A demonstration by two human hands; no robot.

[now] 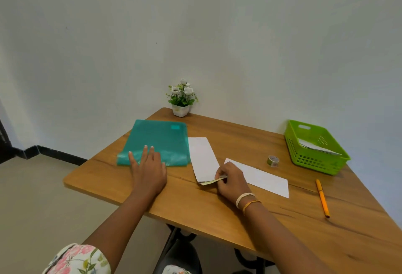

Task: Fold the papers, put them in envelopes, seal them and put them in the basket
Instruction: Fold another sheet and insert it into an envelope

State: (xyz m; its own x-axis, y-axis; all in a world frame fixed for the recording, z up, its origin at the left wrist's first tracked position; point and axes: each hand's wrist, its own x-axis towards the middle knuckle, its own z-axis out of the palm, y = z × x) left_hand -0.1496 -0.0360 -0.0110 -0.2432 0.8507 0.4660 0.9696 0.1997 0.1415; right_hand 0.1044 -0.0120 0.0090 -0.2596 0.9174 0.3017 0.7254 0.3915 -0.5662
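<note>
A white envelope (202, 158) lies lengthwise in the middle of the wooden table (217, 204). My right hand (230, 181) pinches its near end, where a strip of patterned tape shows along the edge. A second white envelope or folded paper (263, 178) lies flat just to the right, partly under that hand. My left hand (148, 169) rests flat, fingers straight, on the near edge of a teal plastic folder (158, 141). The green basket (313, 158) at the far right holds white envelopes (315, 146).
A small roll of tape (272, 160) stands between the papers and the basket. An orange pen (322, 198) lies near the right edge. A potted white flower (181, 97) sits at the table's back corner against the wall.
</note>
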